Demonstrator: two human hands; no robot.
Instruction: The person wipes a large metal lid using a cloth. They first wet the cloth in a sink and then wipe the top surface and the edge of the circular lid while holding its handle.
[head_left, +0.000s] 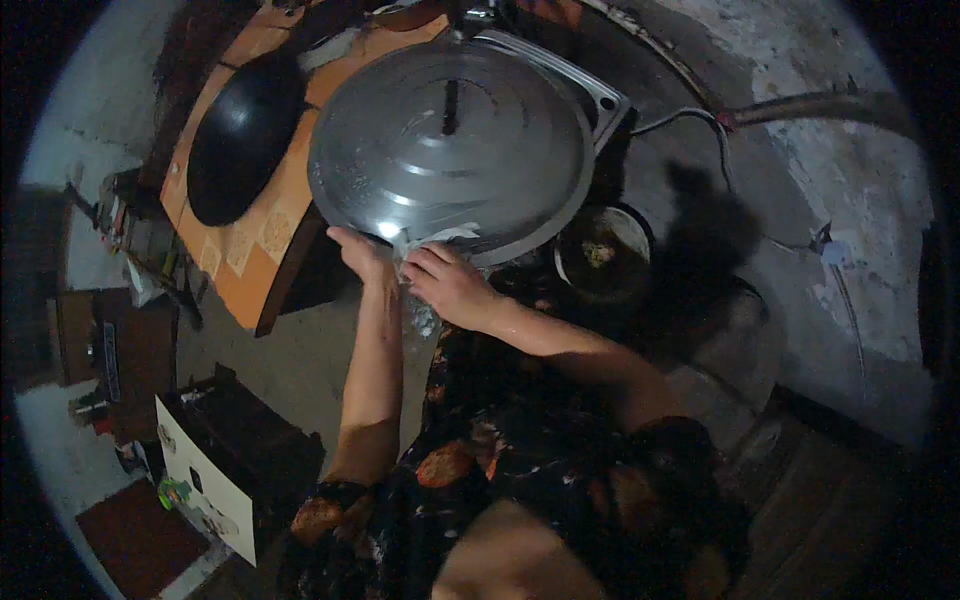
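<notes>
A large round metal lid (480, 150) with stepped rings and a dark handle lies before me. My left hand (365, 253) is at the lid's near left edge, partly beneath the rim, its thumb side showing; whether it grips the rim is hidden. My right hand (448, 283) rests at the near edge, fingers bent over a thin whitish cloth or plastic piece (450, 234) that lies against the rim. What is under the lid cannot be seen.
A black wok (244, 139) stands on the orange patterned table (251, 289) to the left. Right of the lid sits a round pan (602, 251) with some contents. A pale cable (726, 154) runs along the stained wall. At lower left is a cabinet with a light panel (206, 480).
</notes>
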